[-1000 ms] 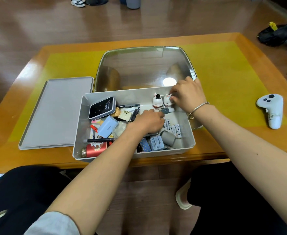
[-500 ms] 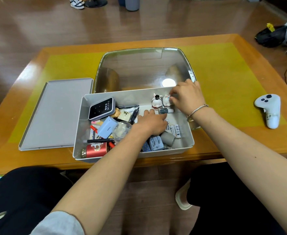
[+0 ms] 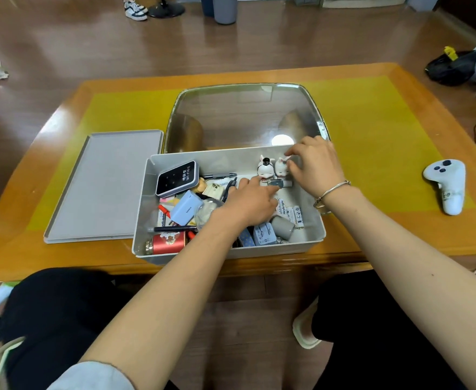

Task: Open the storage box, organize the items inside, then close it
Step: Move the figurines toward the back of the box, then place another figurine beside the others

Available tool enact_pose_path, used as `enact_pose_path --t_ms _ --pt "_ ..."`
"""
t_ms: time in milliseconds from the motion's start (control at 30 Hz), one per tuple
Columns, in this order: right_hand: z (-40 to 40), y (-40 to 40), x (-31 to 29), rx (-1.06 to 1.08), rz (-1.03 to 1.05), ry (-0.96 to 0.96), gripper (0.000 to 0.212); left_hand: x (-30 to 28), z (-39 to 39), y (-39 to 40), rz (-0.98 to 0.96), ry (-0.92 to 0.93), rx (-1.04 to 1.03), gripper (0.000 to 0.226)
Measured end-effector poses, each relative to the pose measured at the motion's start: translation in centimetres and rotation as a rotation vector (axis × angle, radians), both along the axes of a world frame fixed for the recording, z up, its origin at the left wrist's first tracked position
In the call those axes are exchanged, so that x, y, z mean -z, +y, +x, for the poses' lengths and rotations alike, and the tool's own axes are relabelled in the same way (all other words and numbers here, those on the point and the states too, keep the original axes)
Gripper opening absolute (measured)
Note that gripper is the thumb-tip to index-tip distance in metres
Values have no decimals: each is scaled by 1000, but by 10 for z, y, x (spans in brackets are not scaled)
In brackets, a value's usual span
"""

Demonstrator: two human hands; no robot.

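Already Open: Both Hands Inside the Storage Box

The grey storage box [image 3: 144, 220] sits lidless at the near edge of the wooden table [image 3: 400, 237], crowded with small things. Its flat grey lid [image 3: 104, 187] lies on the table at the box's 9 o'clock, just beside it. The left hand [image 3: 249, 202] rests palm down over the middle of the clutter, fingers curled toward a small grey item near the far wall; whether it grips anything cannot be told. The right hand [image 3: 314, 167], a bracelet at its wrist, reaches to the box's 1 o'clock corner, its fingertips touching a white rabbit figurine [image 3: 281, 167] that stands beside a second figurine [image 3: 265, 168]. Toward 10 o'clock inside the box a dark Wi-Fi device [image 3: 176, 177] leans tilted; a red tin [image 3: 168, 243] lies at 7 o'clock, and batteries [image 3: 294, 215] lie at 4 o'clock. A clear tray [image 3: 245, 114] rests on the table at the box's 12 o'clock, touching it. A white controller [image 3: 446, 184] lies well apart at 3 o'clock.
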State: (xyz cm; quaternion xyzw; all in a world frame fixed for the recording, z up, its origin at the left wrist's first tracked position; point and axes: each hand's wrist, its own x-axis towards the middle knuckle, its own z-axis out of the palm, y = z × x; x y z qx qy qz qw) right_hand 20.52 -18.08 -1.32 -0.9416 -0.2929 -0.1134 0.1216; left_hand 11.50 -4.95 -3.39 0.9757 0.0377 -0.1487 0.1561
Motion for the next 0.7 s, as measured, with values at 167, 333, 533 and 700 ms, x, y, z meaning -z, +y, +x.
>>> enact_pose_path --t_ms 167,333,533,700 --pt "-21 19 -1 -184 65 183 25 -11 -34 26 -1 -313 -103 41" --pt "-39 44 8 -315 -95 371 31 -13 -69 71 8 -526 -340 31" --pt "-48 87 17 -323 -137 398 33 -4 -94 121 56 -440 -579 48" --pt "-49 128 24 -268 -103 492 38 11 -98 131 -11 -430 -531 64"
